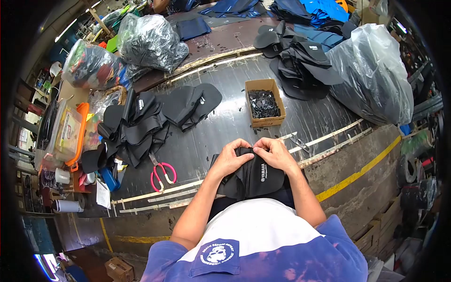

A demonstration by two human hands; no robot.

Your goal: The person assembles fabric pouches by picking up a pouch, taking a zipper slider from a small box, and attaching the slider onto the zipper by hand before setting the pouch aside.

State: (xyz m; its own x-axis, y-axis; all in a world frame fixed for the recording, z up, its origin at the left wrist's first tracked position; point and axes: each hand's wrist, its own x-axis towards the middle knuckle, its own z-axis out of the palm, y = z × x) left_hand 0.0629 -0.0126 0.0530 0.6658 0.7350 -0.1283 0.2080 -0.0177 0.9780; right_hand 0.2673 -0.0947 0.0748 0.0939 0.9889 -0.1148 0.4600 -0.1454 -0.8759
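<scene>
At the table's near edge, a black fabric piece (266, 181) with a white YAMAHA print lies over my lap, bunched in folds. My left hand (230, 160) pinches its top edge between thumb and fingers. Close beside it, my right hand (276, 156) pinches the same edge, thumb and forefinger together. Any small part between the fingertips is too hidden to make out. Just beyond my hands stands a cardboard box (268, 122) of small black plastic pieces (264, 103). A pair of small metal snips (299, 142) rests to the right of my right hand.
Pink-handled scissors (163, 177) lie on the left of the dark table (221, 124). Black fabric pieces are heaped at left (141, 120) and back right (305, 63). Filled plastic bags (376, 75) flank the table. An orange-rimmed container (81, 134) stands at far left.
</scene>
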